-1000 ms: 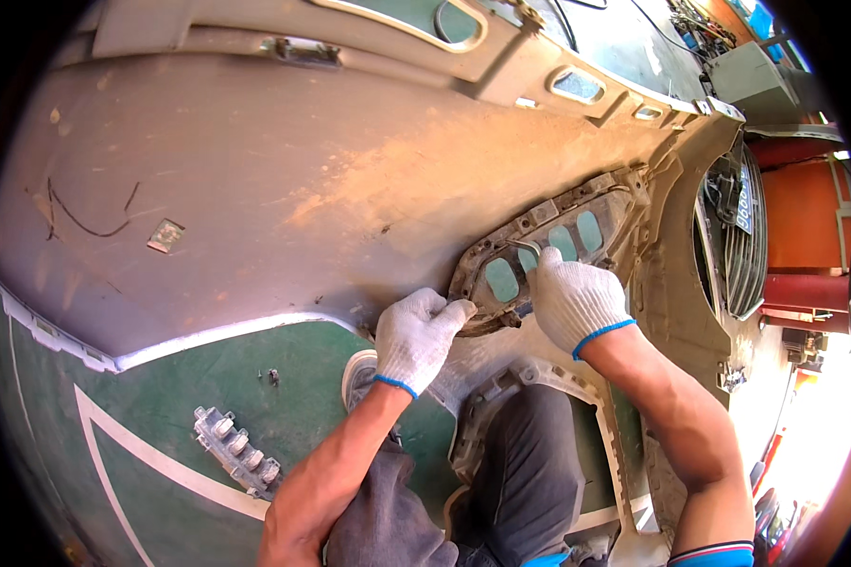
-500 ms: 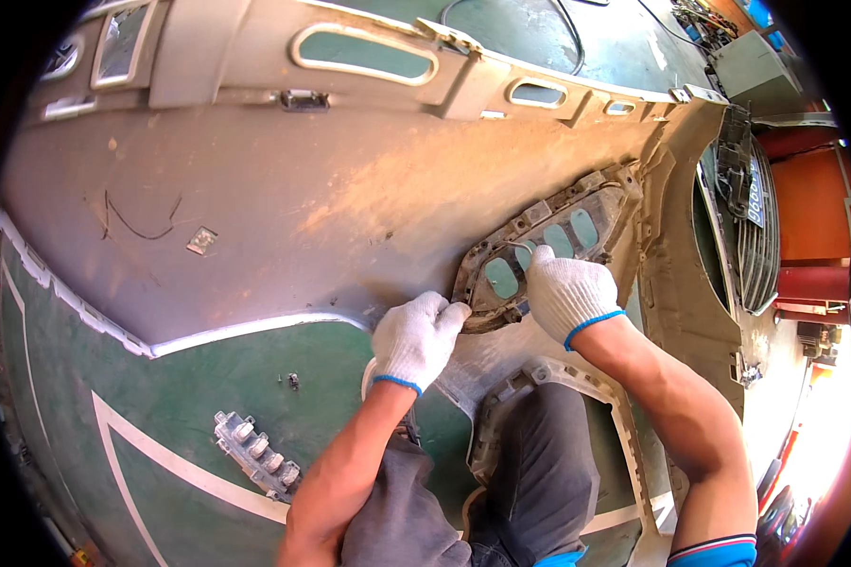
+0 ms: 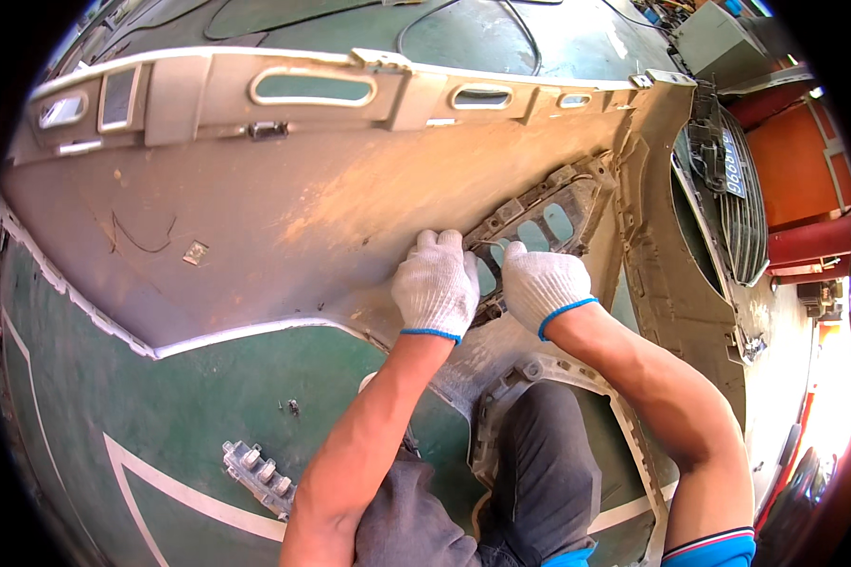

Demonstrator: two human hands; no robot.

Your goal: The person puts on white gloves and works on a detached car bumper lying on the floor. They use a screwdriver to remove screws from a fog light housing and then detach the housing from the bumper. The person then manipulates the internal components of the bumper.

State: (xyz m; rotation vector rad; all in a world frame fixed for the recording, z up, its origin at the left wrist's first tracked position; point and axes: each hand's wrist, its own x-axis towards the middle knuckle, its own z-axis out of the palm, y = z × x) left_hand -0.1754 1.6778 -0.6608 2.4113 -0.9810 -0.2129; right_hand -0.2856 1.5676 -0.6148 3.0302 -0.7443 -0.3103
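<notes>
A large car bumper (image 3: pixel 255 227) lies with its dusty inner side facing me. Fitted in it is a dark, dirty trim frame (image 3: pixel 586 203) with several oval openings. Over the frame's left end, my left hand (image 3: pixel 435 285), in a white knit glove with a blue cuff, has its fingers bent against the edge; their tips are partly hidden. My right hand (image 3: pixel 547 283), gloved alike, is closed in a fist over the frame's near edge, thumb side up. A thin, pale curved piece shows by its thumb; what the fist holds cannot be made out.
On the green floor to my left lie a grey part with several sockets (image 3: pixel 258 480) and some small dark pieces (image 3: pixel 291 407). A slatted grille (image 3: pixel 742 203) stands at the right. A black cable (image 3: pixel 529 28) runs beyond the bumper. My knees are close below the frame.
My left hand has moved up and right from the frame's lower left corner onto its left end. The right fist stays at the frame. The view has shifted slightly.
</notes>
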